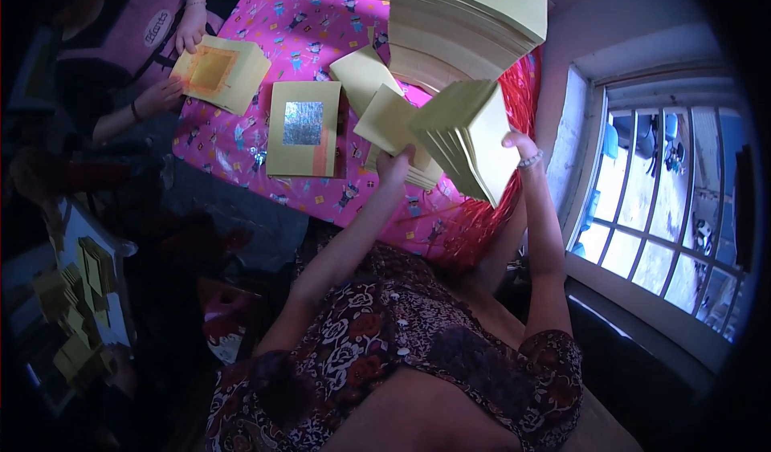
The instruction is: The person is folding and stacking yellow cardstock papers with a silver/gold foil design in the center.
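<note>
My right hand [523, 147] grips the outer edge of a thick bundle of pale yellow folded cards [474, 135], tilted over the table's near right side. Just left of it, my left hand [395, 165] is closed on the lower edge of a single pale yellow card [389, 121]. More pale yellow cards [418, 175] lie in a small pile below and beside that hand. Another pale yellow piece [363, 76] rests behind. To the left lies a card with a silver square [303, 124] and an orange strip.
A tall stack of pale yellow cards [468, 38] stands at the back right. At left, another person's hands [191, 36] hold a card with an orange-framed square [210, 71]. Red tinsel [526, 99] edges the pink patterned tablecloth [277, 18]. A barred window [658, 203] is at right.
</note>
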`<move>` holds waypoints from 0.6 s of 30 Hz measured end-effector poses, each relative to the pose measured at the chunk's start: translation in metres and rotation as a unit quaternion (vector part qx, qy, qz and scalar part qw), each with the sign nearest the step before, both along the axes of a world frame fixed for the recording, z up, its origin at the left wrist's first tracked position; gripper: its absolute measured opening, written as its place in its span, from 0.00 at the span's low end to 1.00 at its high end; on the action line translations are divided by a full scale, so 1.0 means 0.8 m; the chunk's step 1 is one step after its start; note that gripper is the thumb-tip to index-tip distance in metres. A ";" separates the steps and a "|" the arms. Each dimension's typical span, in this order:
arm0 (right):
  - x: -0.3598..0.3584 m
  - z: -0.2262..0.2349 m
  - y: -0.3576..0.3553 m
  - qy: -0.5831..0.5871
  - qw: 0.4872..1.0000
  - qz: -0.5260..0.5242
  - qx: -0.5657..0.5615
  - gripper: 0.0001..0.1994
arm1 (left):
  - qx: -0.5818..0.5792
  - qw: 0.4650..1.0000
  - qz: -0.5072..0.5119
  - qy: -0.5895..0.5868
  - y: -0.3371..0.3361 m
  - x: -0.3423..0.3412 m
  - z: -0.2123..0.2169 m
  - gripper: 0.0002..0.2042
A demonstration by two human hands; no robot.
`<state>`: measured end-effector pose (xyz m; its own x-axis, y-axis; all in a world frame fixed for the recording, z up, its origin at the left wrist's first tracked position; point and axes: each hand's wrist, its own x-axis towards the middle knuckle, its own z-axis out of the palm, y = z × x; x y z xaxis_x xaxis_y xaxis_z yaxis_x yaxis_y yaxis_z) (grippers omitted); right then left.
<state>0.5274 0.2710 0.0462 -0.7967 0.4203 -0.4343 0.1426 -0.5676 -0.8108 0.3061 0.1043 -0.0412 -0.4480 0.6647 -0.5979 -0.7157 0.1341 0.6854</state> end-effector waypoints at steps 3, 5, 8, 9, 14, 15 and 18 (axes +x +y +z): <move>-0.063 -0.022 0.009 -0.023 0.999 0.028 -0.009 0.45 | -0.030 0.999 0.014 -0.028 -0.016 0.001 0.000 0.19; -0.094 -0.035 0.023 -0.066 0.996 0.047 0.023 0.44 | -0.063 0.997 0.009 -0.034 -0.017 0.003 -0.011 0.18; -0.131 -0.068 0.039 -0.115 0.976 0.106 0.154 0.40 | -0.097 0.989 -0.064 -0.086 -0.027 0.008 -0.034 0.16; -0.142 -0.073 0.040 -0.116 0.975 0.112 0.152 0.40 | -0.099 0.989 -0.059 -0.089 -0.027 0.009 -0.036 0.16; -0.159 -0.091 0.044 -0.181 0.965 0.090 0.168 0.37 | -0.074 0.971 -0.003 -0.226 -0.034 0.009 -0.017 0.17; -0.162 -0.092 0.043 -0.187 0.965 0.087 0.164 0.36 | -0.072 0.969 -0.006 -0.236 -0.036 0.009 -0.021 0.18; -0.158 -0.093 0.039 -0.213 0.966 0.049 0.137 0.36 | -0.047 0.977 0.015 -0.207 -0.035 0.019 -0.028 0.17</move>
<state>0.4008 0.3024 -0.0283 -0.6113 0.4978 -0.6152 0.5387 -0.3077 -0.7843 0.3210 0.0759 -0.0634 -0.1727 0.5885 -0.7898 -0.9338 0.1572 0.3214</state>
